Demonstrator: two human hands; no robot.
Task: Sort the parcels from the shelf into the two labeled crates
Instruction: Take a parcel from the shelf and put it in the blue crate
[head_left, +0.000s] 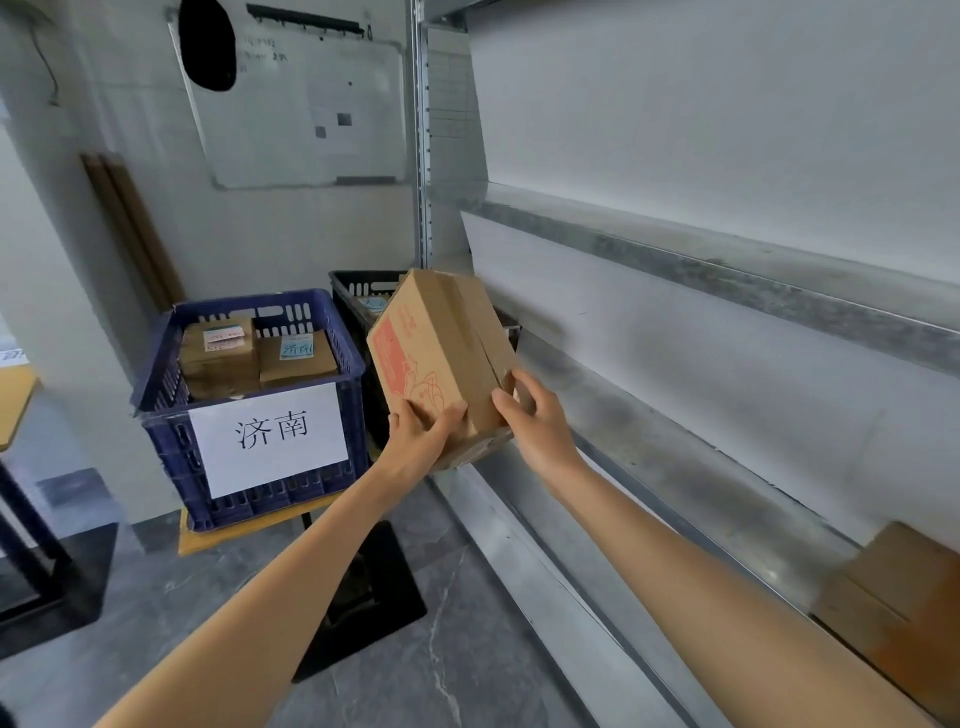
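Where the view right of the blue crate (166, 415) is filled, a metal shelf (727, 270) is seen, and a brown parcel (893, 613) is lodged on it far right of the crate, low at the frame's edge. Both forearms are stretched forward, nearly straight, and are brought together just right of the crate. The crate is fronted by a white label (270, 436) with two printed characters, and parcels (218, 353) are packed inside it side by side. A black crate (353, 291) is set behind and right of the blue one, close against it. A box (441, 353) with red print is held tilted in the air, right of the blue crate and in front of the black one. Its lower near corner is gripped by the left hand (415, 436), the fingers curled over the printed face. Its lower right edge is clasped by the right hand (535, 421), the thumb laid on the near side and the fingers wrapped round behind.
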